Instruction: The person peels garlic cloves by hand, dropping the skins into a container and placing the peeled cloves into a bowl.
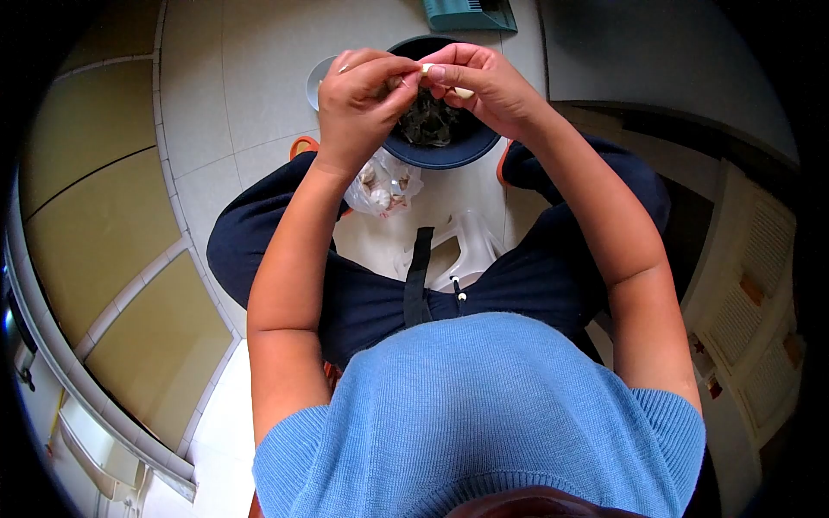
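Above the dark basin (pixel 462 157), my two hands meet at a small pale garlic clove (pixel 427 69). My left hand (pixel 363 91) is closed, its thumb and fingertips pinching at the clove's left side. My right hand (pixel 484 82) grips the same clove between thumb and index finger. Under the right hand's curled fingers shows a second pale piece (pixel 464 92), apparently another clove. Dark, thin scraps (pixel 427 123) lie inside the basin. Partly behind my left hand is a white bowl (pixel 314 79); its contents are mostly hidden.
A clear plastic bag (pixel 384 188) of garlic bulbs sits on the tiled floor between my legs. Behind it is a white plastic stool (pixel 471 242). A teal dustpan (pixel 471 15) lies beyond the basin. Cabinet doors (pixel 104 207) line the left side.
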Demonstrator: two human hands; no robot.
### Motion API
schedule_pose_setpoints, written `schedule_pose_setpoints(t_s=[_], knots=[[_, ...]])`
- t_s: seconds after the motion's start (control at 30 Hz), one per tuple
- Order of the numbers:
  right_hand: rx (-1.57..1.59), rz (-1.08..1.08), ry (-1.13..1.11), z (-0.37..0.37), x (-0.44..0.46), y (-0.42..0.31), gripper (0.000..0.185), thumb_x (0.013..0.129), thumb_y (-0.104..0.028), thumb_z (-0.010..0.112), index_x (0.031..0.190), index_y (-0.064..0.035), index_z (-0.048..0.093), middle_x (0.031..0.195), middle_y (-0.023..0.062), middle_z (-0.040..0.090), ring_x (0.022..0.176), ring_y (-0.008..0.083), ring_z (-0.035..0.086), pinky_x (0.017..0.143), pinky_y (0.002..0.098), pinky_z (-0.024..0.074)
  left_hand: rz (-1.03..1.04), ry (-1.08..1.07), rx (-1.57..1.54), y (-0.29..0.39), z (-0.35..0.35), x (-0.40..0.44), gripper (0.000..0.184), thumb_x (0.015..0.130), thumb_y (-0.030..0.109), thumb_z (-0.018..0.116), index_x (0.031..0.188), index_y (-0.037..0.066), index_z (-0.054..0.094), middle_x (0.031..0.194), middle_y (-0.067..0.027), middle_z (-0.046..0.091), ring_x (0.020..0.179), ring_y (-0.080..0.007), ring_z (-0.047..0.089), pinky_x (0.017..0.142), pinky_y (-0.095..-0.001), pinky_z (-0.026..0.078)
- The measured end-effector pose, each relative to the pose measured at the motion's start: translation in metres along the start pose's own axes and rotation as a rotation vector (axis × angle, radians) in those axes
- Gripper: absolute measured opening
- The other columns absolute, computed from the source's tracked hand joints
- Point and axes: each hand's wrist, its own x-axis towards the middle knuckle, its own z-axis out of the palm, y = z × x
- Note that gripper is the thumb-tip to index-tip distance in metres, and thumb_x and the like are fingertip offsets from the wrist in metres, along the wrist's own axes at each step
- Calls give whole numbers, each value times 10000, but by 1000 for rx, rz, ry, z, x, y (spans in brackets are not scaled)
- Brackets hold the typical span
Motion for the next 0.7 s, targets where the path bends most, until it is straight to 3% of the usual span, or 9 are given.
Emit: schedule_pose_setpoints(t_s=[0.07, 0.4, 0.47, 0.5, 0.57, 0.7], knots=[[23, -1, 1, 1, -1, 0, 222, 800, -188, 691, 963, -48, 634, 861, 18, 631, 763, 79, 569, 702, 202, 454, -19, -7, -44, 3, -1, 0, 92, 729, 21, 680, 819, 38, 680, 786, -64, 638, 735, -168, 593, 680, -265, 460], [94, -38, -20, -1, -1, 0, 243, 796, -127, 676, 1014, -47, 605, 924, 35, 625, 809, 103, 583, 730, 226, 463, -173, 1, -245, 7, 4, -5, 81, 776, 57, 681, 824, 7, 640, 826, -31, 615, 746, -85, 567, 671, -199, 454], [87, -60, 14, 1, -2, -1, 249, 796, -118, 674, 1023, -49, 600, 934, 36, 623, 821, 104, 586, 730, 230, 464, -417, 73, -375, 8, 9, -8, 126, 795, 110, 687, 845, 14, 622, 799, -12, 599, 718, -66, 545, 638, -187, 438], [80, -83, 46, 1, -3, -2, 255, 795, -109, 671, 1032, -52, 595, 944, 38, 622, 834, 106, 588, 730, 233, 465, -417, 73, -375, 6, 10, -9, 126, 795, 110, 687, 845, 14, 622, 799, -12, 599, 718, -66, 545, 638, -187, 438], [73, -106, 57, 0, -1, 1, 249, 796, -109, 671, 1027, -54, 595, 940, 37, 622, 841, 105, 590, 730, 233, 466, -609, -61, -556, 3, 13, -11, 168, 807, 171, 692, 863, 33, 614, 771, 18, 581, 676, -41, 510, 579, -172, 400], [71, -80, 64, 0, 0, 5, 237, 789, -108, 682, 1002, -51, 595, 928, 35, 622, 845, 105, 592, 726, 227, 465, -697, -54, -620, 12, 10, -8, 174, 803, 197, 697, 859, 49, 624, 750, 35, 569, 643, -28, 486, 538, -158, 357]])
